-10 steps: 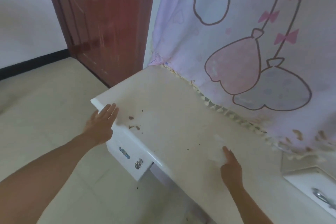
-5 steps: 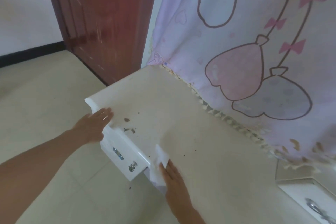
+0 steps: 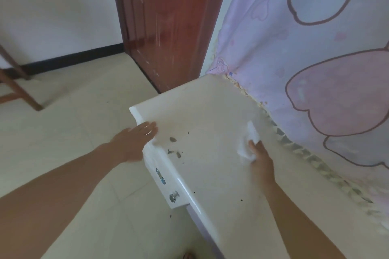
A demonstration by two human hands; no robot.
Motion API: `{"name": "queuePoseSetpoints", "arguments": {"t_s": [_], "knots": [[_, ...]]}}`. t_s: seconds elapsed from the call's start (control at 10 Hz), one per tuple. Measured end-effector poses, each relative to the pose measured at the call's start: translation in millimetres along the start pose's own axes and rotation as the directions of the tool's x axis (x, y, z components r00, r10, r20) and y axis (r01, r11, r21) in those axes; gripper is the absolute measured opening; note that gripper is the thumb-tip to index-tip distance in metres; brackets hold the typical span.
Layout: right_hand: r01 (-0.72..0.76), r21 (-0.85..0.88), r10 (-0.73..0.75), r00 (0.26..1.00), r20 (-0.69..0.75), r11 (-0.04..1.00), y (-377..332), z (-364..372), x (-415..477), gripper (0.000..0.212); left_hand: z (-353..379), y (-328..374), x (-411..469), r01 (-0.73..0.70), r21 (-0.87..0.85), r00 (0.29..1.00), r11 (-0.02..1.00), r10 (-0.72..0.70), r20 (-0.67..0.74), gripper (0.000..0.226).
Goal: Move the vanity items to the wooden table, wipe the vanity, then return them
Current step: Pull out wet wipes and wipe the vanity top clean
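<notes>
The white vanity top [image 3: 210, 170] runs from the centre to the lower right, bare except for small dark chips of debris [image 3: 173, 149] near its front left edge. My right hand [image 3: 260, 160] presses a white tissue [image 3: 249, 143] flat on the top, close to the curtain side. The tissue is blurred by motion. My left hand [image 3: 136, 141] rests with straight fingers on the vanity's front left edge, just left of the debris. A white drawer front [image 3: 166, 183] with a metal knob sits below the edge.
A pink cartoon-print curtain [image 3: 315, 69] with a fringed hem hangs along the vanity's back. A dark red wooden door [image 3: 166, 23] stands behind the vanity's far corner. Brown wooden furniture legs [image 3: 19, 90] stand on the tiled floor at the far left.
My right hand swept the tissue to the front edge by the drawer, then back across the top toward the curtain. My left hand stayed on the front left edge.
</notes>
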State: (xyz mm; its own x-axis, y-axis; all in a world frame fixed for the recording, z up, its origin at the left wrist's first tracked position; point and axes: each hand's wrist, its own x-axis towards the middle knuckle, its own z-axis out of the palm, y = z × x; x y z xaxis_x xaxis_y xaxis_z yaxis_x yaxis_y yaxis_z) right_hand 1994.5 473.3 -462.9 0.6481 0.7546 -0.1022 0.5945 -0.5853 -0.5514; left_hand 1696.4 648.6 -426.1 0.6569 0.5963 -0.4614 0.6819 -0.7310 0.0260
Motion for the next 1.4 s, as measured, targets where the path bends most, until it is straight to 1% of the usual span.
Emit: {"name": "queuePoseSetpoints", "arguments": {"t_s": [0.1, 0.2, 0.3, 0.4, 0.5, 0.6, 0.7, 0.8, 0.9, 1.0, 1.1, 1.2, 1.3, 1.4], "knots": [[0.133, 0.001, -0.133, 0.987, 0.094, 0.991, -19, 5, 37, 0.061, 0, -1, 0, 0.010, -0.049, 1.000, 0.999, -0.009, 0.003, 0.082], [0.280, -0.001, -0.276, 0.945, 0.178, 0.960, -42, 18, 49, 0.062, -4, -1, -3, 0.027, -0.099, 1.000, 0.995, -0.027, -0.006, 0.084], [0.527, 0.098, -0.528, 0.788, 0.316, 0.844, -80, 49, 6, 0.060, -6, -1, -4, 0.060, -0.150, 0.998, 0.987, -0.061, -0.006, 0.085], [0.772, 0.140, -0.766, 0.556, 0.323, 0.619, -99, 84, -61, 0.045, -8, 3, -5, 0.082, -0.189, 0.997, 0.979, -0.081, 0.015, 0.086], [0.875, 0.158, -0.878, 0.415, 0.240, 0.457, -97, 98, -94, 0.024, -7, 2, -5, 0.103, -0.180, 0.995, 0.978, -0.101, 0.017, 0.086], [0.814, 0.177, -0.831, 0.524, 0.188, 0.553, -86, 85, -83, 0.051, -12, 5, -5, 0.122, -0.197, 0.992, 0.973, -0.120, 0.024, 0.086], [0.676, 0.122, -0.686, 0.725, 0.063, 0.726, -70, 56, -30, 0.062, -15, 7, -3, 0.131, -0.211, 0.991, 0.969, -0.129, 0.021, 0.086], [0.528, 0.073, -0.521, 0.848, -0.093, 0.846, -43, 25, 44, 0.064, -15, 8, -3, 0.136, -0.236, 0.991, 0.962, -0.136, 0.016, 0.088], [0.395, -0.087, -0.397, 0.918, 0.002, 0.914, -26, 8, 94, 0.063, -10, 6, -1, 0.133, -0.261, 0.990, 0.956, -0.139, -0.005, 0.089], [0.515, -0.131, -0.500, 0.856, 0.129, 0.847, -40, 25, 104, 0.063, -11, 6, -2, 0.116, -0.285, 0.992, 0.952, -0.123, -0.007, 0.089], [0.619, -0.150, -0.606, 0.786, 0.125, 0.771, -72, 58, 99, 0.067, -7, -1, 0, 0.079, -0.309, 0.995, 0.948, -0.095, -0.038, 0.088], [0.732, -0.063, -0.728, 0.681, 0.076, 0.678, -96, 91, 36, 0.052, -6, -8, -1, 0.114, -0.398, 0.992, 0.910, -0.126, -0.004, 0.086], [0.866, -0.034, -0.857, 0.499, 0.131, 0.499, -105, 124, -38, 0.035, -12, -24, 0, 0.138, -0.471, 0.971, 0.871, -0.213, -0.111, 0.078], [0.880, -0.092, -0.860, 0.474, 0.188, 0.465, -115, 128, -30, 0.044, -29, -45, 16, 0.152, -0.441, 0.950, 0.885, -0.254, -0.184, 0.075]]}}
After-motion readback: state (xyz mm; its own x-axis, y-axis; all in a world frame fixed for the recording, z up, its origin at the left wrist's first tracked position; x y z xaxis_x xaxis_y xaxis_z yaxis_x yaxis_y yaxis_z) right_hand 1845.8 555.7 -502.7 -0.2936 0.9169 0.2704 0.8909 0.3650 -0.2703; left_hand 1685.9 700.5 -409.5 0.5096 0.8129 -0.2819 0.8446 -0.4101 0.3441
